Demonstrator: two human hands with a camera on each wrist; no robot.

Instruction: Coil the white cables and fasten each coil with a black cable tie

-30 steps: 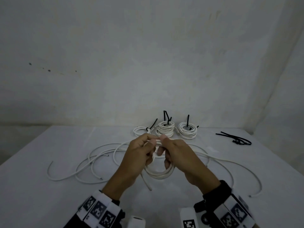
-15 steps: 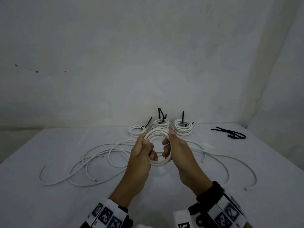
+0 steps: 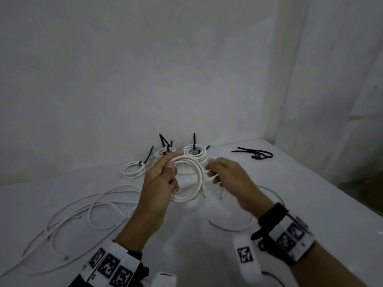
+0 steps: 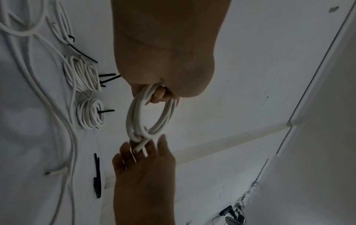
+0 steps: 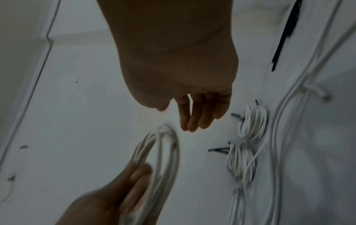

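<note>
My left hand [image 3: 160, 179] grips the new coil [image 3: 189, 179] at its left rim, thumb on top and fingers curled through the ring, holding it upright above the table [image 3: 310, 193]. My right hand [image 3: 224, 177] is just right of the coil, fingers straight and slightly spread, holding nothing; the left wrist view shows its fingertips [image 4: 161, 141] beside the coil's free end [image 4: 139, 147], whether touching I cannot tell. Behind the coil stand three tied coils [image 3: 195, 155], each with a black tie tail sticking up. Right of the coil and well apart lie the spare ties [image 3: 253, 155]; left of it and beneath it sprawl the loose cables [image 3: 83, 208] not yet wound. The step in hand, as I judge it, is fetching a tie. To do it well I should keep the left pinch firm across all turns so none springs out, keep the free end tucked against the ring, take a single tie from the bundle, and thread it through the ring close to my left fingers, where the turns are held together.
</note>
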